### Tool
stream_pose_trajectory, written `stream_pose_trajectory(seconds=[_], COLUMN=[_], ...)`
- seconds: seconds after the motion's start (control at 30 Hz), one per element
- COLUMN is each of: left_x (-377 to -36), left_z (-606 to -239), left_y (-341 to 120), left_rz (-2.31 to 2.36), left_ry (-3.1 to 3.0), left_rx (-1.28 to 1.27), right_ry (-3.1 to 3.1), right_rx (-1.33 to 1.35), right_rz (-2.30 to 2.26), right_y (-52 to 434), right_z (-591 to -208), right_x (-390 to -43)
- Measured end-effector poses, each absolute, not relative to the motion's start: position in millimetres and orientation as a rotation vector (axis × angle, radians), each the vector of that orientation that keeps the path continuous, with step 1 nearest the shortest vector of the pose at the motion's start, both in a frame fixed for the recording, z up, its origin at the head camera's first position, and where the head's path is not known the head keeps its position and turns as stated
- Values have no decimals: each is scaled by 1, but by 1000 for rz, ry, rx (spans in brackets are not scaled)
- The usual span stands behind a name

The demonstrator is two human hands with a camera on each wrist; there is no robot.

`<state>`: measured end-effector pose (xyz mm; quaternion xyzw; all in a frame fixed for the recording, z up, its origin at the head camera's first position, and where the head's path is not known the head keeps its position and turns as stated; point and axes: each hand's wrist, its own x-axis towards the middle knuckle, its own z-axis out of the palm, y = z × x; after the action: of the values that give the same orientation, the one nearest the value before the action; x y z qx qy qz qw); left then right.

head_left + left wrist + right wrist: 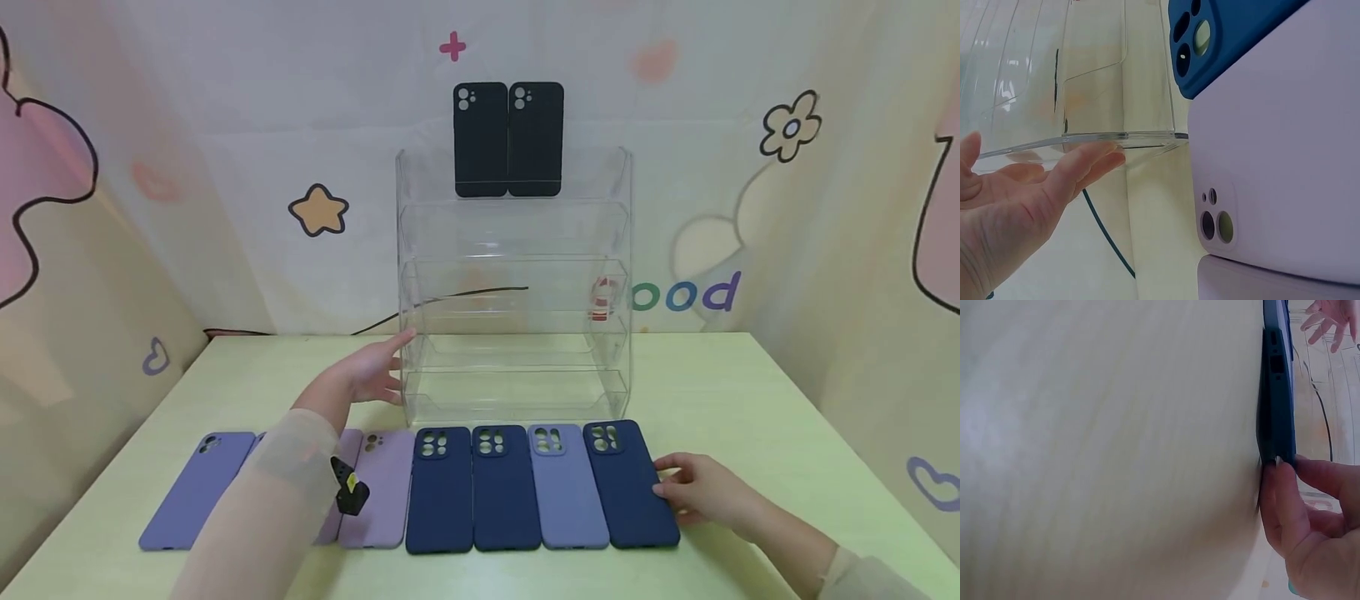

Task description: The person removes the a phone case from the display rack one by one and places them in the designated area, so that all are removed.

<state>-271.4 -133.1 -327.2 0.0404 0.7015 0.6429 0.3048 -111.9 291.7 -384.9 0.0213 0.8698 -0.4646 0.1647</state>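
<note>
My left hand [373, 369] rests against the left side of a clear, tiered acrylic display rack [517, 410]. Its fingers [1079, 169] lie fairly straight along the side panel in the left wrist view. At the right end of a row of phone cases, my right hand [701, 492] pinches the right edge of a dark blue phone case [633, 492]. The right wrist view shows thumb and fingers [1288, 506] on that case's edge, slightly off the table. Two black phone cases [482, 142] stand side by side on the rack's top tier.
Left of the held case lie a light purple case [570, 496], two dark blue cases [440, 500], and pinkish-lilac cases [378, 500]. A purple case [198, 492] lies at the far left, and my left sleeve hides part of the row. Behind the pale table [697, 375] hangs a patterned curtain [225, 250].
</note>
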Motion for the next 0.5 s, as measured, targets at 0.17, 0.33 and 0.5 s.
stream_pose_trajectory(seconds=[0.17,0.33,0.5], left_x=[-271,-270,-268], left_z=[-329,-327,-324], left_y=[-141,-143,-143], left_rz=[1708,1676,1646], left_ry=[1840,1855,1870], left_rx=[110,133,149], right_ry=[2533,2607,2661], right_rx=[15,75,31], right_rz=[-1231,-1036,-915], right_y=[286,280,277], right_z=[-385,-382,-379], right_x=[-114,-115,-116])
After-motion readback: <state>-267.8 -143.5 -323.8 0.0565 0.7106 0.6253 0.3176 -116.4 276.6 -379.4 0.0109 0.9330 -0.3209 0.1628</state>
